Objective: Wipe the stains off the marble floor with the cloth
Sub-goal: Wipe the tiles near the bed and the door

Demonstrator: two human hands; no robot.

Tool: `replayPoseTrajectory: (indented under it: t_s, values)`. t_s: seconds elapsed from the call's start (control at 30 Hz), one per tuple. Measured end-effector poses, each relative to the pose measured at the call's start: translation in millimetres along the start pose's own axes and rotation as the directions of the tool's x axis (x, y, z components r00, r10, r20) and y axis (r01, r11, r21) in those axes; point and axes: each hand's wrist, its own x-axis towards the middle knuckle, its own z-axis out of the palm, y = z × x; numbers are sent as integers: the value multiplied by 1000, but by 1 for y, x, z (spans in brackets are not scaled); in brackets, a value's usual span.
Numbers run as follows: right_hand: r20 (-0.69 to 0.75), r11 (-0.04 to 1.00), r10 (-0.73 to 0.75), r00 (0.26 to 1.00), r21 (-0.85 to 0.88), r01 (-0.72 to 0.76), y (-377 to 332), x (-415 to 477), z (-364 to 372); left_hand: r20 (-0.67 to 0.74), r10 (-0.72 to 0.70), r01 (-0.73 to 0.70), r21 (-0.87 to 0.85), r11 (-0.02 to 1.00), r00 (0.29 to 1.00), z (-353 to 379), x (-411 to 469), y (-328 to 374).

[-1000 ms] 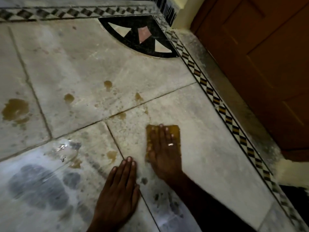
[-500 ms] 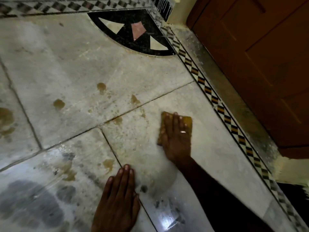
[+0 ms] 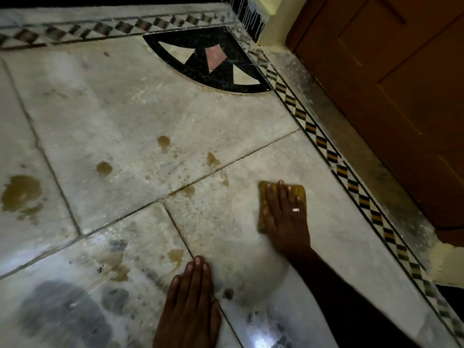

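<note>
My right hand (image 3: 286, 217) lies flat, palm down, on a yellow cloth (image 3: 262, 197) and presses it against the pale marble floor (image 3: 140, 104); a ring shows on one finger. My left hand (image 3: 190, 302) rests flat on the floor near the bottom edge, fingers together, holding nothing. Brown stains dot the slabs: a big one (image 3: 21, 192) at far left, small ones (image 3: 104, 168) (image 3: 163, 141) (image 3: 213, 159) in the middle, and one (image 3: 175, 255) just above my left fingertips.
A brown wooden door (image 3: 391, 96) stands at right behind a black-and-yellow patterned border strip (image 3: 334, 156). A black quarter-circle inlay (image 3: 213, 64) fills the far corner. Dark grey smudges (image 3: 62, 315) mark the glossy slab at lower left.
My right hand has slid the cloth away from me and to the right across the slab. My left hand has stayed planted.
</note>
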Motion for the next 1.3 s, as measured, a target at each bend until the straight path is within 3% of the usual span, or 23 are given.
replayPoseTrajectory:
  t_s: [0.1,0.27,0.4,0.57,0.73,0.83,0.97,1.1,1.2,1.3]
  values:
    - [-10,1000,8,1000,-11,-8,-45,41,-3,17,-13,14,-7,1000,1000,-2,1,0]
    - [-70,955,-297,952,-30,295,-106,3,1,21,-42,43,-32,999,999,-4,1,-1]
    - [-43,878,-478,877,0,479,-106,-76,-5,11,-56,57,-42,997,998,-1,-2,-2]
    - [-22,935,-354,935,-6,354,-67,-55,1,48,-119,122,-65,990,992,-2,2,-2]
    - [-19,984,-180,983,5,180,-93,23,2,51,-160,164,-79,983,986,-14,19,-12]
    - [1,976,-219,976,-6,219,-128,48,1,79,-183,189,-74,979,980,-16,33,-31]
    - [-72,907,-421,904,-14,421,-161,8,7,73,-213,217,-42,975,974,-16,35,-45]
    - [-54,825,-565,823,-2,566,-147,-58,4,54,-100,102,-31,994,994,-17,10,-46]
    - [-63,827,-561,825,2,562,-126,-54,2,81,-148,150,-20,989,986,-24,-4,-58]
    - [-110,907,-420,901,-3,422,-131,-19,7,117,-226,229,-13,973,967,-31,-8,-69]
